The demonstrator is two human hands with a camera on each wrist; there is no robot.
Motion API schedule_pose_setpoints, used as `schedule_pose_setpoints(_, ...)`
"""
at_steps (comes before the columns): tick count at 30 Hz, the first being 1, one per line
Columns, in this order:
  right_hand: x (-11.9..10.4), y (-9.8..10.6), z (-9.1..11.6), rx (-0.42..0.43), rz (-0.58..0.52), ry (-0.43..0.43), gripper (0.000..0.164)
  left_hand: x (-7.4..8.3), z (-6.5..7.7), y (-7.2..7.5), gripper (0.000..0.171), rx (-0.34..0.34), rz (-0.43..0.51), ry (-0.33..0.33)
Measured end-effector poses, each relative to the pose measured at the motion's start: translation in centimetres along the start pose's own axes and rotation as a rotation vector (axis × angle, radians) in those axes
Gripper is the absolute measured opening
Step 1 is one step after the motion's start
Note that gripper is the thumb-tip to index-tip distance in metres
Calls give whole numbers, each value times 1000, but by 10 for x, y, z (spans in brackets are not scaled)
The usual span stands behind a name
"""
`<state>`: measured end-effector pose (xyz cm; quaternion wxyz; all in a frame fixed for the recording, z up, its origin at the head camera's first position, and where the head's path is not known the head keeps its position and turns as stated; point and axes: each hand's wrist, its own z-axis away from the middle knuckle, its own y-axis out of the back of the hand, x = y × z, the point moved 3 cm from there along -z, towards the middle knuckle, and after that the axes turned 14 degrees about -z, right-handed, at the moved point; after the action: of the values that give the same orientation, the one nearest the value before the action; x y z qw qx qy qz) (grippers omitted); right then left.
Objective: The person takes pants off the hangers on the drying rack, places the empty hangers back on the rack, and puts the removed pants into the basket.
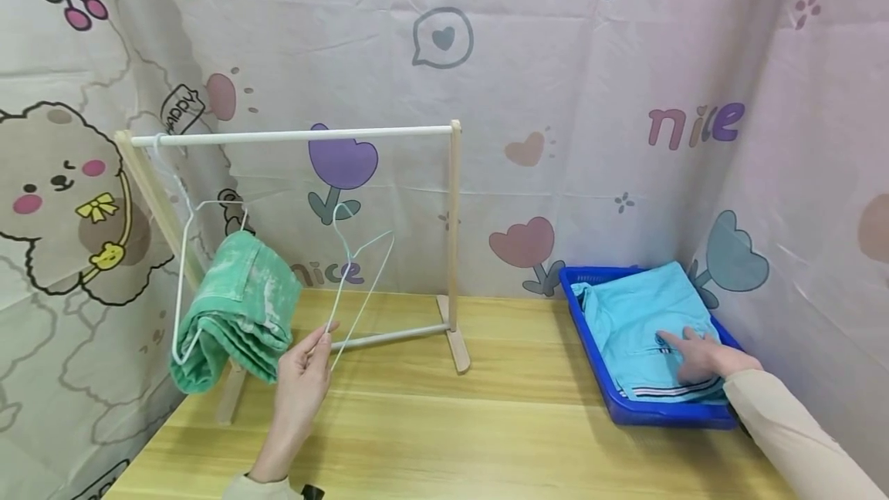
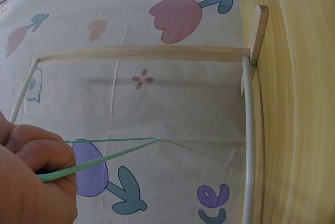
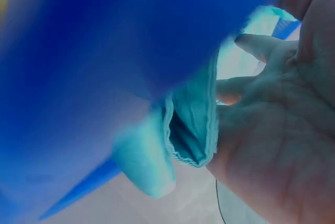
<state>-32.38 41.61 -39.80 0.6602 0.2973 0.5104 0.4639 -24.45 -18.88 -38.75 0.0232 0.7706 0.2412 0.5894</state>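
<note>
On table [image 1: 486, 438], have rack [image 1: 292, 135] and basket [image 1: 674, 413], with blue shirt [image 1: 628, 322] left unhung in basket, green cloth [image 1: 243, 284] already hung on rack, gripping bare hanger [image 1: 351, 256] in left fingers [image 1: 319, 357], touching blue shirt with right fingers [image 1: 682, 347] loosely extended.

Rack [image 1: 454, 230] standing on the left part of the desk [image 1: 486, 438], before a curtain [image 1: 597, 99]. At the left end of its bar [image 1: 292, 135] hangs a hanger [image 1: 182, 276] bearing a cloth [image 1: 243, 292]. Right of the cloth, in front of the rack and below its bar, a second hanger [image 1: 349, 257] rises from the left hand [image 1: 304, 369]. On the right part of the desk lies a basket [image 1: 667, 413]; in it, a garment [image 1: 635, 322], with the right hand [image 1: 701, 357] upon it.
</note>
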Motion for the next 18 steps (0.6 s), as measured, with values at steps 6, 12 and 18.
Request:
schedule_pose_setpoints(6,5,-16,-6,-38,-8,-17,72,0,1,1,40,4,1,9)
schedule_pose_setpoints(12,7,-32,-9,-88,-70,-39,70,-3,4,4,38,31,-1,17)
schedule_pose_setpoints(18,2,-32,-8,-141,-118,-69,83,-2,4,5,38,37,5,-5)
